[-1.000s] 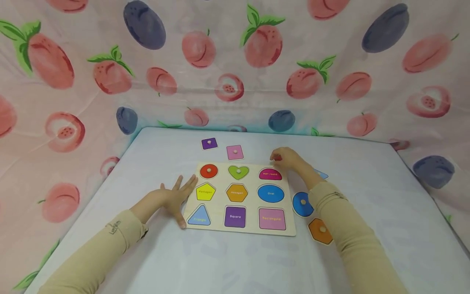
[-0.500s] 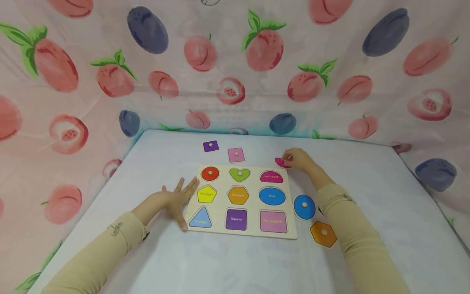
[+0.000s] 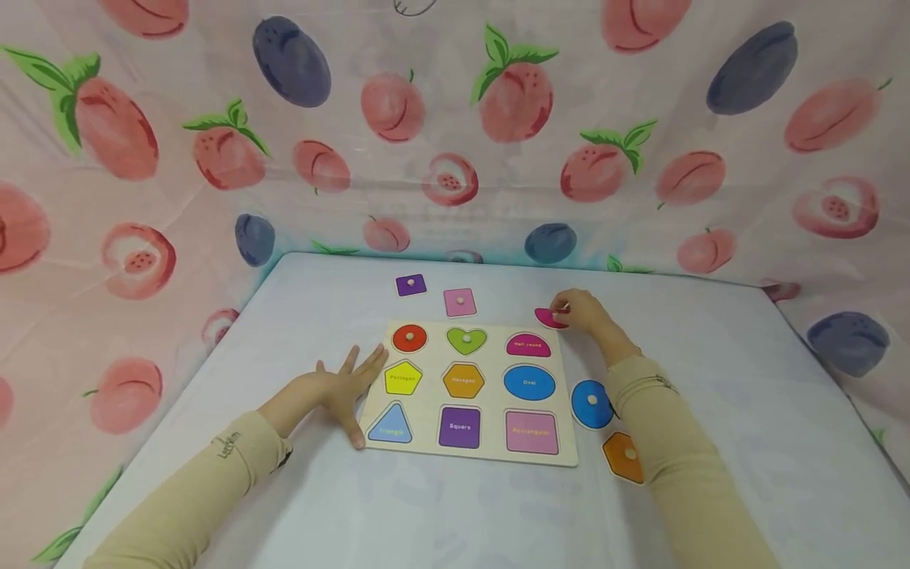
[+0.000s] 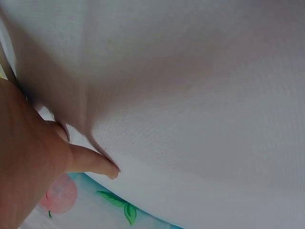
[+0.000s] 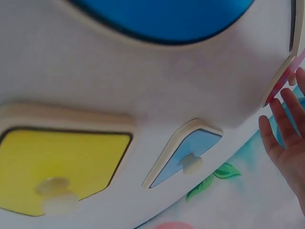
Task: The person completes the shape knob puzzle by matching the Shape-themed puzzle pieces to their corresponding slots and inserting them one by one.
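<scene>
My right hand [image 3: 579, 310] pinches the knob of a magenta half-round puzzle piece [image 3: 545, 318], just beyond the far right corner of the wooden puzzle board [image 3: 493, 431]. In the right wrist view the half-round piece [image 5: 279, 88] shows at the fingertips, partly cut off by the frame. My left hand [image 3: 344, 393] rests with fingers spread along the board's left edge, thumb at the near corner. A red circle piece [image 3: 410, 338] and a green heart piece [image 3: 467, 341], both knobbed, sit in the board. The other slots show printed coloured shapes, including "Half round" [image 3: 528, 345].
Beyond the board lie a purple piece [image 3: 411, 285] and a pink piece [image 3: 460, 303]. To its right are a blue oval piece [image 3: 588, 405] and an orange hexagon piece [image 3: 622, 457], partly under the sleeve. The right wrist view shows yellow [image 5: 62, 162] and light-blue [image 5: 193, 150] pieces.
My right hand has shifted right from the board's far corner, and the half-round piece has turned from edge-on to face-up. My left hand stays at the board. The head view has tilted slightly.
</scene>
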`<state>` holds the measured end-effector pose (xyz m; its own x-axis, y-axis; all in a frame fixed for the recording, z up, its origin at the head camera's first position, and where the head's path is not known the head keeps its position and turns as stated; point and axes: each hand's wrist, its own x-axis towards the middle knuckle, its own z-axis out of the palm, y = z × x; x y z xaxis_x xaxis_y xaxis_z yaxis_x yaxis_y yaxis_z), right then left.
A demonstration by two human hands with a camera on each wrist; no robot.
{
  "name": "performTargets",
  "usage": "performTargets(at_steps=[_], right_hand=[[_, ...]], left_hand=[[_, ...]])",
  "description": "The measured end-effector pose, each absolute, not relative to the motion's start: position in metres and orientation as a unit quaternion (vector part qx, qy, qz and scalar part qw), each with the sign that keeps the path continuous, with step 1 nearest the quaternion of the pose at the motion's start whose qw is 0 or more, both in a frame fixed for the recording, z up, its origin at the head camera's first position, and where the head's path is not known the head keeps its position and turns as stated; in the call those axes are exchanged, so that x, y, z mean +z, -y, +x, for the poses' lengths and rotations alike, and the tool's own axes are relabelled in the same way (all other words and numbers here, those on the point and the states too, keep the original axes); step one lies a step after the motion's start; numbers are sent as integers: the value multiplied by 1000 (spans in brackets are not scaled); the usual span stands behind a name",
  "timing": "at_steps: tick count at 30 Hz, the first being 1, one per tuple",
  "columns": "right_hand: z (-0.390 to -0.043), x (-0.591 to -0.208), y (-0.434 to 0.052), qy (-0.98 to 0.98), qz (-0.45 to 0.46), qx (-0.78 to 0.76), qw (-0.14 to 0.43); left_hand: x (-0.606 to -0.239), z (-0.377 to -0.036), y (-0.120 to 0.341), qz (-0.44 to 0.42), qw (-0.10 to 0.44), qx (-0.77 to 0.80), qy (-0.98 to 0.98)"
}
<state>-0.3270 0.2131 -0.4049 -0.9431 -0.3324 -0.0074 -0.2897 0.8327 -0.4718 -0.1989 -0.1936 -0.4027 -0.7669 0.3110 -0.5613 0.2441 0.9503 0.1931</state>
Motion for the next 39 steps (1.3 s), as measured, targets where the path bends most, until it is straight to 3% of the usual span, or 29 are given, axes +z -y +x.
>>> performTargets(at_steps=[8, 24, 39], right_hand=[[-331, -409, -212, -965, -159, -208, 20], [-335, -401, -211, -973, -183, -130, 55], [-333, -397, -215, -976, -191, -96, 40]], left_hand=[[-401, -198, 193, 147, 310, 58, -937], [-400, -200, 193, 151, 313, 65, -935], [-400, -201, 193, 146, 317, 61, -935]])
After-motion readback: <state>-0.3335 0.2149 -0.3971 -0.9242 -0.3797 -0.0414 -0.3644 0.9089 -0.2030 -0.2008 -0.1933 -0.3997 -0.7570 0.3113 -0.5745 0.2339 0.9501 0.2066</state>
